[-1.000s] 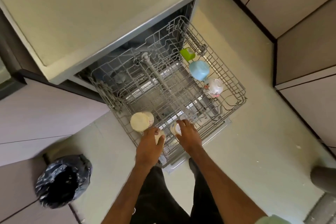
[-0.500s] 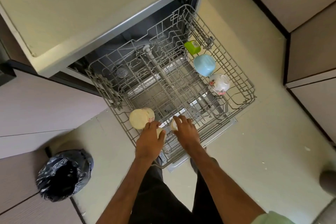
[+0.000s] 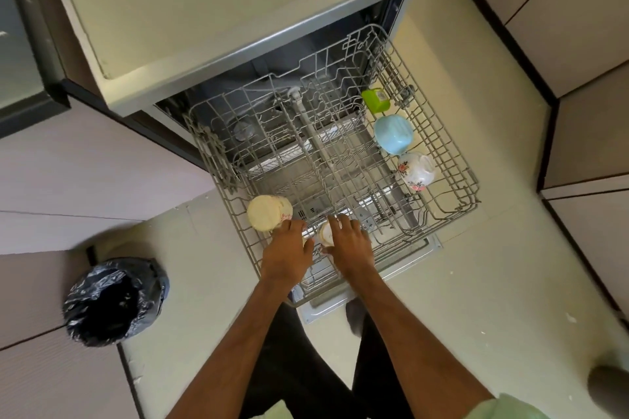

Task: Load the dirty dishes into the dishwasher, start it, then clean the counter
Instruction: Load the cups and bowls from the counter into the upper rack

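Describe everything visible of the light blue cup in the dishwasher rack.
The light blue cup sits inverted, base toward the camera, on the right side of the pulled-out wire rack, between a green cup farther in and a floral cup nearer the front. It looks smooth and plain, rounded-square in outline; no handle shows. It rests on the wires.

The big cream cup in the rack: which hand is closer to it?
Left. The left hand lies just below-right of the cream cup, fingertips at its edge. The right hand is farther right, gripping a small cup.
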A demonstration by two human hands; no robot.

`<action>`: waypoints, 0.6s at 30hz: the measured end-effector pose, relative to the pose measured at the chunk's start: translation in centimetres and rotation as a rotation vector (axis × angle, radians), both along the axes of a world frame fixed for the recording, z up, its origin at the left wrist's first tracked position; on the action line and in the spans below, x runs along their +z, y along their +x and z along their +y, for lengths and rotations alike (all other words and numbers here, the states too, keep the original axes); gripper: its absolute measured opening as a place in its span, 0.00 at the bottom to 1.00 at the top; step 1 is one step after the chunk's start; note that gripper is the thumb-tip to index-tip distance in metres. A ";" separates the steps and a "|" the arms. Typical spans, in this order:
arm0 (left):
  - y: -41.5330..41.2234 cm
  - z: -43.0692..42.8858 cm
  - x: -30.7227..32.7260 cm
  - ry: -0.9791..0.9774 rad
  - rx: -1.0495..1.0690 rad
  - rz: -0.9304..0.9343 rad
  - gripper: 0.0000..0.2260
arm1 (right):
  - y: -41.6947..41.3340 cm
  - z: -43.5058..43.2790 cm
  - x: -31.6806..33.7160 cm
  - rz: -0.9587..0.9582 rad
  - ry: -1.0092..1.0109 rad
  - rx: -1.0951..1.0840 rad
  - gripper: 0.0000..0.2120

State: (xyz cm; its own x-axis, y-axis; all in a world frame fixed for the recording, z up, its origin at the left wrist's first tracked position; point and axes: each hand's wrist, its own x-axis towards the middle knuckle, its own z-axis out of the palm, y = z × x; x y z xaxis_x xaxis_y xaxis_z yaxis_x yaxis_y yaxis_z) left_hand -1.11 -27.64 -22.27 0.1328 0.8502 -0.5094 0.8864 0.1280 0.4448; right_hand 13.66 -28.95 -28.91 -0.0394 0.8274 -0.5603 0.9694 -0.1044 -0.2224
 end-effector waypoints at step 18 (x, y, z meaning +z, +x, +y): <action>-3.6 -0.7 13.8 0.213 0.353 0.002 0.17 | -5.8 3.3 17.6 0.104 0.280 0.334 0.24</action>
State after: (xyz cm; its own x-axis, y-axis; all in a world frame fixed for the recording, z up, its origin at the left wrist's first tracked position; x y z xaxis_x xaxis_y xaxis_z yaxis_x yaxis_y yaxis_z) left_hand -4.72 -28.31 -8.46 -0.1869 0.9300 -0.3166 0.8054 0.3296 0.4926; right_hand 7.87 -25.64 -11.27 -0.3745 0.8790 -0.2951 0.9107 0.2887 -0.2955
